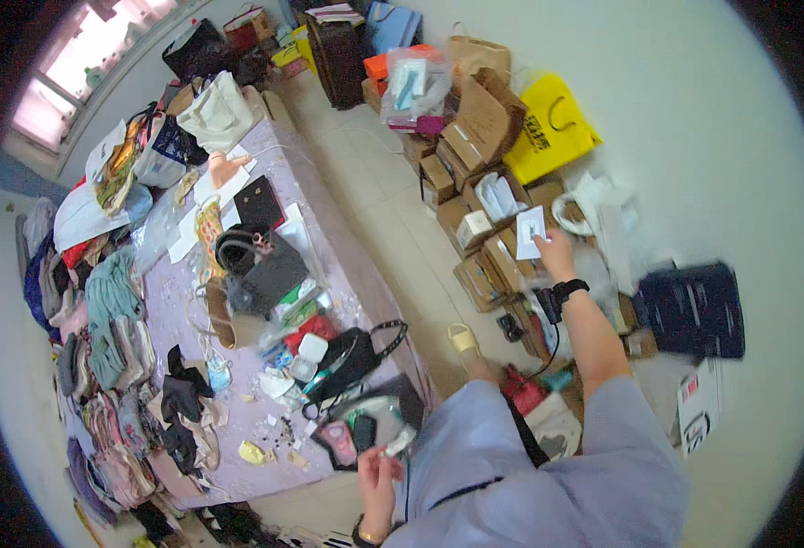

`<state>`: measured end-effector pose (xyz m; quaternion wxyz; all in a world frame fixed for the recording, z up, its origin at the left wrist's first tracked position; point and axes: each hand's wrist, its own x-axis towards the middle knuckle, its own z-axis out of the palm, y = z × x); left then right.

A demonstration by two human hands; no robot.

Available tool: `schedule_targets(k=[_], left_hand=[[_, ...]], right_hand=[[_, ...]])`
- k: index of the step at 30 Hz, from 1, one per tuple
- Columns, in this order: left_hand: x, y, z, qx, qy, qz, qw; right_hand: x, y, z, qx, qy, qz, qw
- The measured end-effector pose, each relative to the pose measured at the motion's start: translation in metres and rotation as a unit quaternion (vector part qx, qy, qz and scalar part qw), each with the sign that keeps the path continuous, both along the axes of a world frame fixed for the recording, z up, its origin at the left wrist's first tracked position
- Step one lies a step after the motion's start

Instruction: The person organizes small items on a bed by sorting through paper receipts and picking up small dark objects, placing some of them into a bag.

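Observation:
Out to the right, my right hand (555, 254) grips a small white card (529, 228) between thumb and fingers, above the cardboard boxes (498, 260) along the wall. A black strap with a small device and cable (560, 297) circles that wrist. Lower down, beside the bed's near corner, my left hand (379, 477) has its fingers closed round a small whitish thing (400, 442), too small to name. Next to it on the bed lie a dark pouch (364, 431) and a pink item (338, 440).
A lilac-covered bed (256, 384) carries folded clothes (114, 320), a grey bag (269, 269) and a black bag (352, 361). A yellow shopping bag (552, 128) stands among the boxes, a navy bag (691, 309) by the wall. My foot wears a yellow slipper (462, 338).

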<state>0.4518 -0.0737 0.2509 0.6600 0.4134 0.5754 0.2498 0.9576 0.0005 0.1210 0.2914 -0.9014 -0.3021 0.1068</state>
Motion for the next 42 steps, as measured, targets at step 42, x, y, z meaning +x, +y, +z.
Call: schedule_targets(k=[42], left_hand=[[0.006, -0.055, -0.034, -0.102, 0.016, 0.164, 0.981]], right_hand=[[-0.044, 0.02, -0.154, 0.033, 0.215, 0.108, 0.97]])
